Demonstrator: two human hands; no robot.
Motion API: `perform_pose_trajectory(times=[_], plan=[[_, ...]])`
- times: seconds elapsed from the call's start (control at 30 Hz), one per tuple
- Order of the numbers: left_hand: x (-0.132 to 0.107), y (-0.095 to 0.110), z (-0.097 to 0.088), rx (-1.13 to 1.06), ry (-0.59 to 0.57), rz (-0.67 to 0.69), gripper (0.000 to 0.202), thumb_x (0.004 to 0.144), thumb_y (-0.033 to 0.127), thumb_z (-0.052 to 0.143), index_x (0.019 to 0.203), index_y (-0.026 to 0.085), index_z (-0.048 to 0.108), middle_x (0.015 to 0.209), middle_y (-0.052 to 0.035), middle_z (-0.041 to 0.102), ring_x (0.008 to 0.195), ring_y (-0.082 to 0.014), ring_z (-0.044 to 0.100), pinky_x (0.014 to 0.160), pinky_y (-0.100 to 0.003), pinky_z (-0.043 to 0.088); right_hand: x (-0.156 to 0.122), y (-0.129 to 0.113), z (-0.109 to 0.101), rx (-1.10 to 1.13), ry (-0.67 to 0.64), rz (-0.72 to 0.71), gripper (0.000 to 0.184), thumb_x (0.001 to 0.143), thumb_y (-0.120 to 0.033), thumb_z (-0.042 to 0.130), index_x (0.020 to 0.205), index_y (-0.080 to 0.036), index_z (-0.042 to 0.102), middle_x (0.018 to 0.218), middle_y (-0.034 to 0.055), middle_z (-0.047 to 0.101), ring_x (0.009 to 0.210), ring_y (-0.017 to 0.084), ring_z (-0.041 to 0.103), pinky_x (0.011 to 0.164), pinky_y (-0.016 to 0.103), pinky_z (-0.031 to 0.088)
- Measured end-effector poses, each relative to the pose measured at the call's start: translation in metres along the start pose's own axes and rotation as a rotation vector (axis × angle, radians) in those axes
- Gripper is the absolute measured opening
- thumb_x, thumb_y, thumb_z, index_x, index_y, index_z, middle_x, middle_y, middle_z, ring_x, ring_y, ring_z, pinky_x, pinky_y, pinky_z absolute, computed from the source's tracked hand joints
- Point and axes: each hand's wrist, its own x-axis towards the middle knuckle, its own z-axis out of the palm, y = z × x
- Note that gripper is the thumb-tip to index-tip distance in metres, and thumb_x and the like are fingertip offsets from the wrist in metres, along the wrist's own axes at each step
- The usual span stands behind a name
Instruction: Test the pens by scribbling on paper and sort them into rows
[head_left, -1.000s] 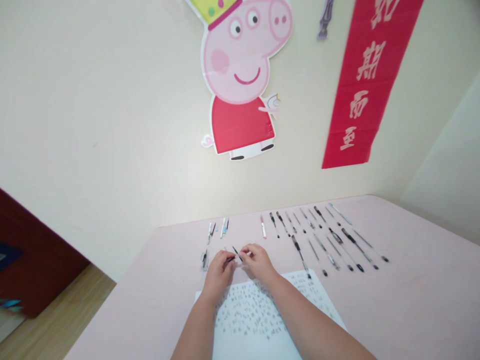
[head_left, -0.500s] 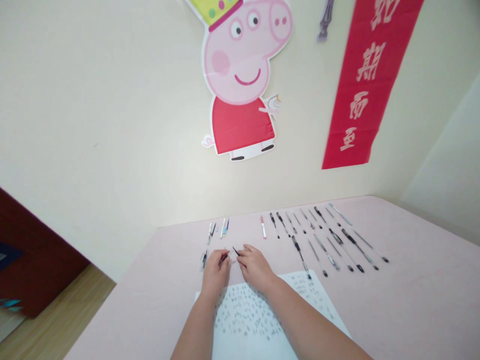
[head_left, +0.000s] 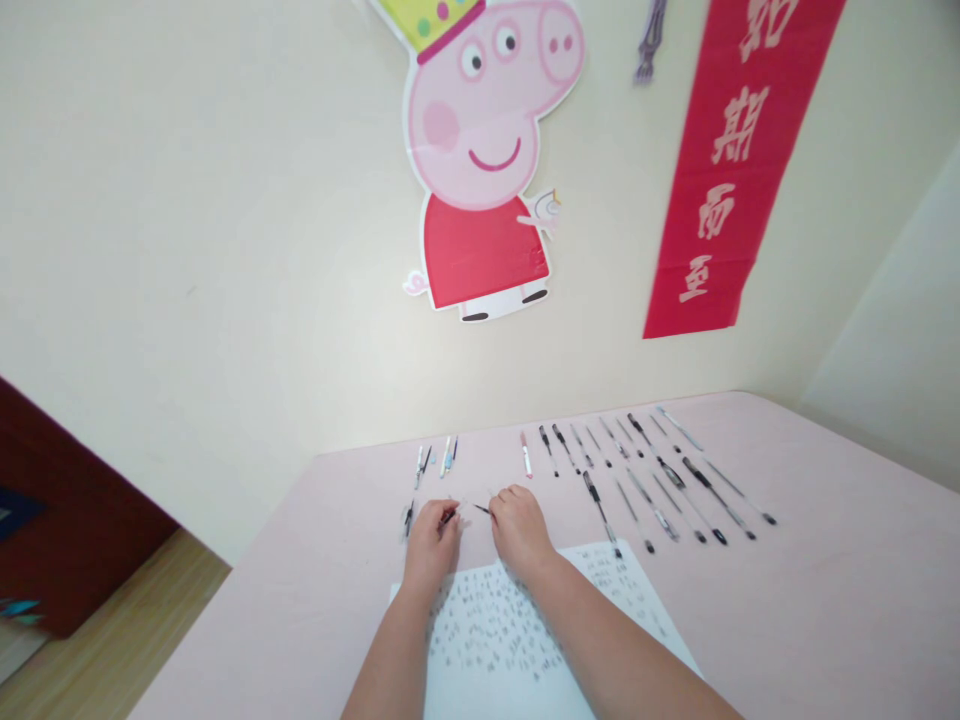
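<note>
My left hand (head_left: pixel 431 540) is closed in a pinch on a thin pen part (head_left: pixel 451 516) just above the pink table (head_left: pixel 825 600). My right hand (head_left: pixel 519 525) is closed on another small dark-tipped pen piece (head_left: pixel 480 509) that points left toward the first. The two pieces lie almost tip to tip with a small gap between them. Both hands sit at the far edge of a white sheet (head_left: pixel 510 630) covered in handwriting.
A row of several pens and refills (head_left: pixel 660 480) lies to the right on the table. A few more pens (head_left: pixel 448 455) lie beyond the hands, one (head_left: pixel 408 520) left of them. A cartoon pig cutout (head_left: pixel 484 160) and a red banner (head_left: pixel 731 170) hang on the wall.
The right hand has drawn slightly to the right, and its pen piece has dropped from a raised tilt to nearly level. The left hand has barely moved.
</note>
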Motion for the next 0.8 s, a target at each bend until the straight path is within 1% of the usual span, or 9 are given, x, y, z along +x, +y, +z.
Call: perform_pose_trajectory(times=[0.13,0.33,0.43,0.53,0.6,0.67,0.73,0.8], plan=[[0.000,0.001,0.000,0.003,-0.004,-0.001,0.018,0.075,0.020,0.052,0.088,0.018,0.064,0.084,-0.0064,0.065,0.082,-0.0204,0.061,0.074,-0.036,0.049,0.000,-0.002,-0.002,-0.021,-0.020,0.019,0.017,0.083,-0.007,0.051,0.082,-0.015,0.065,0.083,0.0108,0.065,0.084,0.024,0.054,0.078,0.035,0.035],[0.000,0.002,0.000,-0.005,0.000,0.002,0.019,0.076,0.021,0.052,0.089,0.018,0.064,0.085,-0.0065,0.065,0.082,-0.0208,0.061,0.074,-0.036,0.050,0.000,-0.007,-0.003,-0.068,-0.087,0.088,0.021,0.078,-0.002,0.049,0.089,-0.013,0.064,0.084,0.0133,0.066,0.081,0.024,0.058,0.069,0.033,0.037],[0.000,0.003,-0.001,-0.015,-0.002,0.001,0.019,0.076,0.022,0.051,0.089,0.017,0.064,0.085,-0.0072,0.066,0.083,-0.0211,0.061,0.074,-0.036,0.050,-0.002,-0.005,0.000,-0.004,-0.049,0.131,0.022,0.076,-0.003,0.049,0.088,-0.013,0.063,0.082,0.0120,0.066,0.080,0.024,0.059,0.069,0.032,0.039],[0.000,0.005,-0.002,-0.026,-0.007,-0.001,0.018,0.076,0.022,0.051,0.089,0.017,0.064,0.086,-0.0074,0.066,0.083,-0.0210,0.061,0.073,-0.036,0.050,-0.002,0.000,0.007,0.242,0.073,0.161,0.022,0.074,-0.007,0.050,0.089,-0.016,0.063,0.085,0.0080,0.065,0.079,0.020,0.059,0.071,0.030,0.041],[0.000,0.007,-0.003,-0.027,-0.015,0.004,0.018,0.076,0.020,0.052,0.088,0.018,0.064,0.086,-0.0068,0.065,0.083,-0.0208,0.061,0.074,-0.036,0.049,0.001,0.005,0.014,0.490,0.184,0.153,0.023,0.074,-0.009,0.049,0.092,-0.017,0.062,0.085,0.0052,0.063,0.075,0.017,0.058,0.071,0.027,0.043],[-0.001,0.010,-0.003,-0.027,-0.036,0.011,0.017,0.076,0.019,0.051,0.088,0.018,0.064,0.086,-0.0065,0.065,0.083,-0.0205,0.060,0.075,-0.036,0.049,0.004,0.010,0.021,0.755,0.280,0.176,0.021,0.074,-0.014,0.048,0.091,-0.017,0.061,0.081,0.0036,0.061,0.069,0.015,0.057,0.066,0.026,0.045],[-0.002,0.014,-0.003,-0.029,-0.072,0.015,0.017,0.076,0.019,0.052,0.088,0.018,0.063,0.086,-0.0064,0.065,0.082,-0.0202,0.060,0.074,-0.035,0.048,0.008,0.013,0.025,1.023,0.315,0.257,0.016,0.075,-0.021,0.049,0.088,-0.017,0.058,0.076,0.0018,0.059,0.063,0.013,0.056,0.058,0.025,0.045],[-0.003,0.017,-0.002,-0.037,-0.116,0.018,0.017,0.077,0.021,0.052,0.089,0.019,0.064,0.085,-0.0063,0.065,0.081,-0.0199,0.060,0.073,-0.035,0.048,0.012,0.014,0.027,1.251,0.312,0.355,0.015,0.075,-0.028,0.052,0.084,-0.018,0.055,0.070,-0.0004,0.057,0.056,0.012,0.055,0.049,0.022,0.042]])
